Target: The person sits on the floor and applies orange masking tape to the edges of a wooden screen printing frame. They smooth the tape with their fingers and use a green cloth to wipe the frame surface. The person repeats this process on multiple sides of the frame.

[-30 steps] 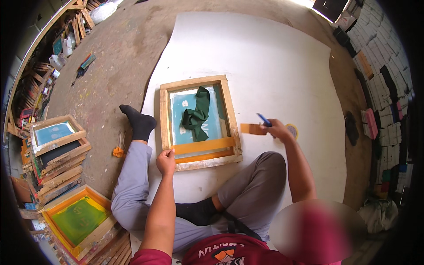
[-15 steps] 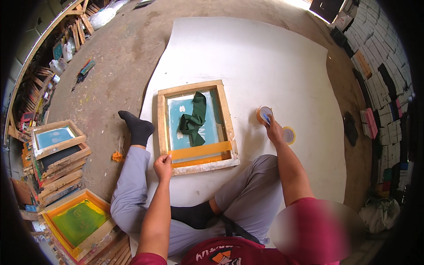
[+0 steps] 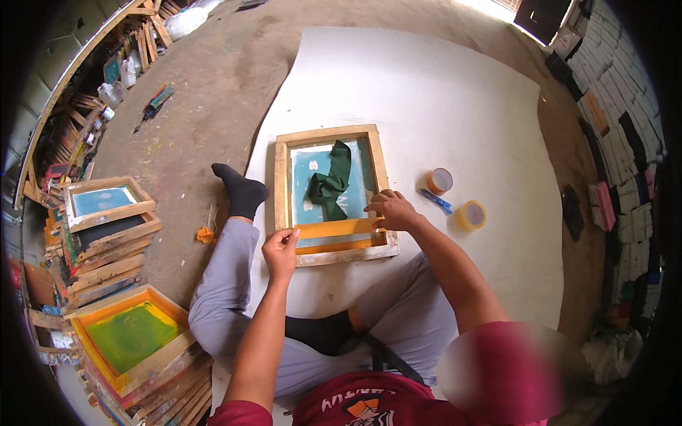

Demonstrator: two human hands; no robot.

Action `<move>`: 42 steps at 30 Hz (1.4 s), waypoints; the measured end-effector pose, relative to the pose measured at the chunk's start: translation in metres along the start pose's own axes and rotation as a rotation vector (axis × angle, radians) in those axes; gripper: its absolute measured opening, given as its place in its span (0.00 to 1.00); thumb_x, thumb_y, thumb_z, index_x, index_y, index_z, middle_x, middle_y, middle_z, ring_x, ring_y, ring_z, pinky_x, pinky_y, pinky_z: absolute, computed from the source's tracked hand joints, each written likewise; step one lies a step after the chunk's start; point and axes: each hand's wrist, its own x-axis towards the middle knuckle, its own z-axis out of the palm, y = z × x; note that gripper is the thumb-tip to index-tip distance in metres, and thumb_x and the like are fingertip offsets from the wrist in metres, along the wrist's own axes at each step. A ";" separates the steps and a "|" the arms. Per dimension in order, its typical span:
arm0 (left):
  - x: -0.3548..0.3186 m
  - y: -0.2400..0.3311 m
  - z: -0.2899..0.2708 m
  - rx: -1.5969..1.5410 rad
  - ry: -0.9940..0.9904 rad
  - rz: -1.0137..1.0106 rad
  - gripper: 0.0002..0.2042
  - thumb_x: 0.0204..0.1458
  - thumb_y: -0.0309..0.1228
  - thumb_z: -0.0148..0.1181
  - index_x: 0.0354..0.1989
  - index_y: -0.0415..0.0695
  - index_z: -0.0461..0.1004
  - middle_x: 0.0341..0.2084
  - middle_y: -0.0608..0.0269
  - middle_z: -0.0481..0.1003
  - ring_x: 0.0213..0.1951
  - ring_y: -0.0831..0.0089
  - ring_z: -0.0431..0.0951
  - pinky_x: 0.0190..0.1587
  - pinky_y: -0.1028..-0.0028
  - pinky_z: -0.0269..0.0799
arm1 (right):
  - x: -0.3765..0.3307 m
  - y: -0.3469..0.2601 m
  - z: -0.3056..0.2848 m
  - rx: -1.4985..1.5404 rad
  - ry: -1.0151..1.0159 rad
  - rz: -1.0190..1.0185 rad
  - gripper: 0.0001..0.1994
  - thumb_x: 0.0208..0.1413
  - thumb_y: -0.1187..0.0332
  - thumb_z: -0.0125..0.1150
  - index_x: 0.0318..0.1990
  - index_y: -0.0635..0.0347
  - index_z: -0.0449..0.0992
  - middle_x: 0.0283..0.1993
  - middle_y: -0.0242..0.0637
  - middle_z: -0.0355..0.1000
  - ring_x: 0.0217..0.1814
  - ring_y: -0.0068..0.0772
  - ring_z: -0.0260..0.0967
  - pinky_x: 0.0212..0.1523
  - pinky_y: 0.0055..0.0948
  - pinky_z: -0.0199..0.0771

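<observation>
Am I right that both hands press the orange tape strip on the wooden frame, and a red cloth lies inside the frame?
Not quite. In the head view the cloth inside the wooden frame is dark green, not red. Both the left hand and the right hand do press the orange tape strip.

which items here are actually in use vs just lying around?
In use:
- wooden screen frame, on the white sheet
- orange tape strip, pressed at its ends by left hand and right hand
- dark green cloth, lying in the frame

Lying about:
- two tape rolls
- blue cutter
- stacked frames
</observation>
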 end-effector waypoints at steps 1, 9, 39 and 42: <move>0.000 0.003 0.002 -0.007 0.010 0.033 0.07 0.54 0.27 0.75 0.34 0.37 0.84 0.27 0.60 0.79 0.28 0.74 0.76 0.34 0.72 0.72 | 0.005 -0.002 0.006 -0.060 0.006 -0.032 0.19 0.51 0.53 0.75 0.52 0.39 0.85 0.61 0.31 0.76 0.72 0.41 0.62 0.70 0.49 0.63; -0.003 0.019 -0.010 -0.015 -0.061 0.004 0.09 0.56 0.29 0.73 0.36 0.34 0.83 0.30 0.61 0.81 0.33 0.76 0.77 0.42 0.73 0.73 | -0.008 0.020 0.008 0.172 -0.072 0.126 0.10 0.55 0.56 0.71 0.39 0.48 0.87 0.42 0.35 0.82 0.53 0.41 0.76 0.59 0.44 0.70; 0.009 -0.022 -0.027 -0.224 -0.042 -0.250 0.09 0.55 0.28 0.75 0.35 0.34 0.85 0.32 0.65 0.81 0.33 0.80 0.78 0.39 0.78 0.74 | -0.047 -0.019 0.006 1.149 0.276 0.730 0.12 0.56 0.71 0.74 0.42 0.72 0.82 0.33 0.40 0.79 0.33 0.31 0.77 0.33 0.29 0.80; 0.011 -0.034 -0.029 -0.094 -0.058 -0.196 0.10 0.52 0.30 0.77 0.33 0.35 0.85 0.37 0.61 0.80 0.42 0.73 0.79 0.47 0.73 0.74 | -0.049 -0.015 0.011 1.069 0.279 0.738 0.12 0.55 0.71 0.74 0.42 0.71 0.83 0.31 0.40 0.79 0.34 0.31 0.78 0.32 0.29 0.78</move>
